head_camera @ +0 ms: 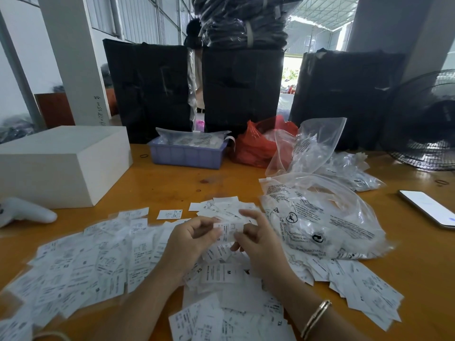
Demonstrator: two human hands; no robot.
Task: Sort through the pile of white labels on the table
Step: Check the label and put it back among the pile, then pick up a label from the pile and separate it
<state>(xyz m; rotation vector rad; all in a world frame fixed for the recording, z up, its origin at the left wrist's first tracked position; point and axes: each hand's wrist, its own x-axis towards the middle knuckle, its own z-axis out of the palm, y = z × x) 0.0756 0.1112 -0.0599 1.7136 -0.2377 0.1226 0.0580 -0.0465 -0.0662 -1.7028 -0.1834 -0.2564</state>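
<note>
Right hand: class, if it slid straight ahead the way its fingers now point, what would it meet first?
Probably the small heap of white labels just beyond the right hand, which pinches a label with the left hand. Depth is uncertain.

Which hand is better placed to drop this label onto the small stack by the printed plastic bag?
Right hand: it pinches the label and sits nearest the small stack and printed plastic bag.

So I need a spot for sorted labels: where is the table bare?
Bare wood lies between the white box, the purple tray and the label pile, and at the right edge below the phone. The near middle and the plastic bags are crowded.
</note>
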